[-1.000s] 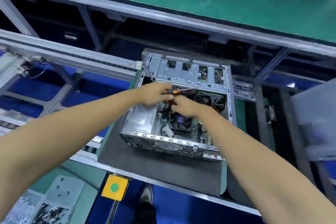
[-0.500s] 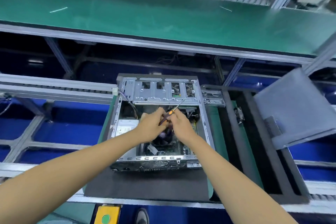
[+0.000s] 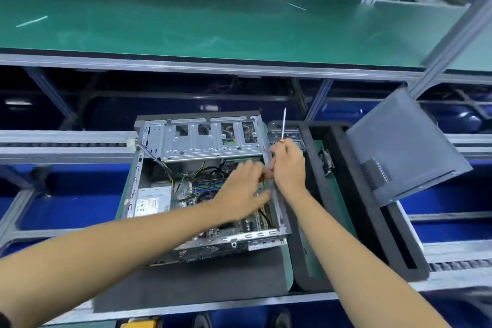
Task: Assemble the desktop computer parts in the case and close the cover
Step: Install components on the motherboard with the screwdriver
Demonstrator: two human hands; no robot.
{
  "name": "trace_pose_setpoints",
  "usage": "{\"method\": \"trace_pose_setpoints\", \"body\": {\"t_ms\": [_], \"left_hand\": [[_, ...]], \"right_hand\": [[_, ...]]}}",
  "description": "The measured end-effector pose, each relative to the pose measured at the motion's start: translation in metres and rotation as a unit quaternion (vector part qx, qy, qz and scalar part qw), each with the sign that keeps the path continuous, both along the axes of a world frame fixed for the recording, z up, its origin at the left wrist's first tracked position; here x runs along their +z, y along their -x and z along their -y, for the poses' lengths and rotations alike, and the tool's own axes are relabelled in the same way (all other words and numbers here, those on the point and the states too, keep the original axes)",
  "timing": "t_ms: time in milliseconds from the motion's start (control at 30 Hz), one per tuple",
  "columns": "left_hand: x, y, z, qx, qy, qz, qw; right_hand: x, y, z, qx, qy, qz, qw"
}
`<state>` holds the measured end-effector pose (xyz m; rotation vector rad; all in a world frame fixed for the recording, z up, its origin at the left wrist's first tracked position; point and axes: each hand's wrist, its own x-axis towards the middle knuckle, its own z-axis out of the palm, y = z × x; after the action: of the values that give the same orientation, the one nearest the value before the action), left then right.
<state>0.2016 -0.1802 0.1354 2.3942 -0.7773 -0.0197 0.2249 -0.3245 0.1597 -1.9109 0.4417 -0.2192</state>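
Open computer case (image 3: 149, 189) lying on a dark mat (image 3: 191, 282) at the near edge of the surface. Right hand (image 3: 288, 165), over the case's right wall, grip clamped on a screwdriver (image 3: 283, 125) pointing upward. Left hand (image 3: 239, 192) reaches inside the case, fingers loosely spread, holding nothing visible. Side cover (image 3: 404, 146) leans tilted at the right.

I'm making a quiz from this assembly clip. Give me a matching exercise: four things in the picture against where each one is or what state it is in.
Things:
1. screwdriver
2. cover
3. case
4. left hand

Places or states:
A. leaning tilted in the black tray, to the right of the case
B. reaching into the case, over the board
C. lying open on the dark mat
D. held in the right hand, shaft pointing up

Pairs: 1-D, 2-A, 3-C, 4-B
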Motion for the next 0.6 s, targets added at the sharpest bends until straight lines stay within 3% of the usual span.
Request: {"method": "trace_pose_setpoints", "body": {"t_ms": [200, 300, 467, 600], "left_hand": [[0.011, -0.088, 0.073, 0.023, -0.054, 0.003, 0.998], [0.002, -0.138, 0.109, 0.034, -0.133, -0.020, 0.990], [-0.030, -0.206, 0.154, 0.028, -0.307, -0.098, 0.946], [-0.056, -0.242, 0.171, 0.034, -0.349, -0.140, 0.926]], "right_hand": [[-0.021, -0.034, 0.088, 0.034, 0.001, -0.099, 0.994], [-0.041, -0.047, 0.127, 0.036, -0.007, -0.145, 0.989], [-0.078, -0.069, 0.175, 0.079, -0.003, -0.192, 0.978], [-0.107, -0.089, 0.196, 0.099, -0.007, -0.208, 0.973]]}}
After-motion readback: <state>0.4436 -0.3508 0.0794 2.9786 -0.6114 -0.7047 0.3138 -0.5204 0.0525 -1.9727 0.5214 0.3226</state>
